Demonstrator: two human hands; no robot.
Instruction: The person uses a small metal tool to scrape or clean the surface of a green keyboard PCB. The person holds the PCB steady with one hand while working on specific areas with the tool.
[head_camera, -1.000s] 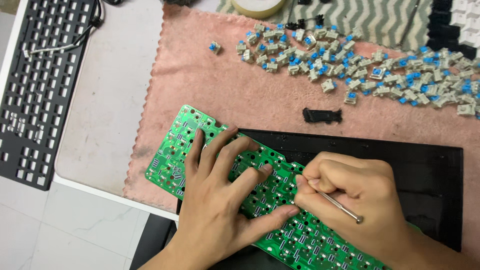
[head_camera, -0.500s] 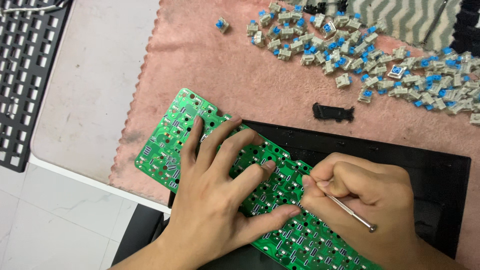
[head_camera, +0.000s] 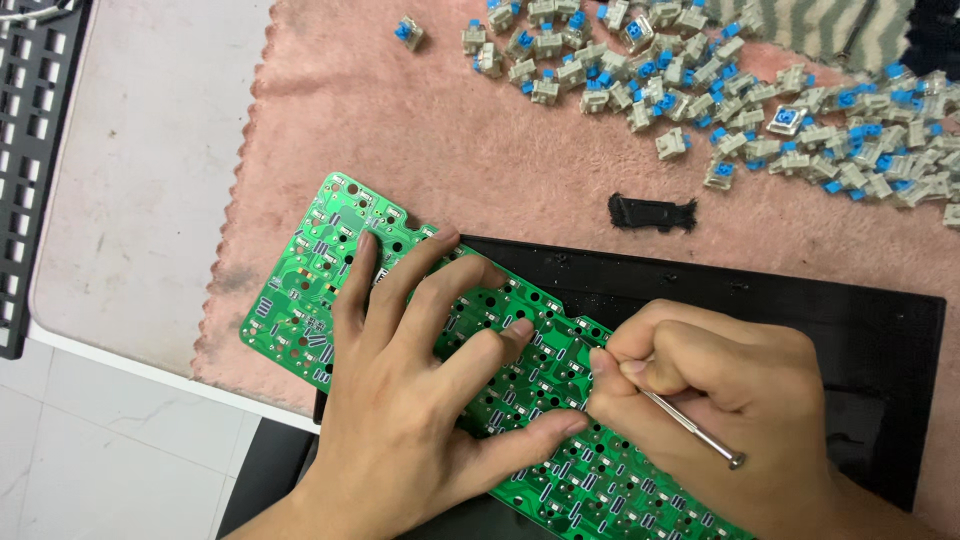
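Circuit board (head_camera: 300, 300) under left hand (head_camera: 420, 400), right hand (head_camera: 720, 390) pinching tool (head_camera: 695, 430)

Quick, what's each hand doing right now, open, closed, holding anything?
Left hand: open, fingers spread flat on the green circuit board.
Right hand: closed around a thin metal tool, its tip end at the board.

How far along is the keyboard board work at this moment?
Done: many blue-stemmed switches lie loose on the pink cloth. In hand: left hand presses the green circuit board flat; right hand works a thin metal tool on it. Left: cannot tell.
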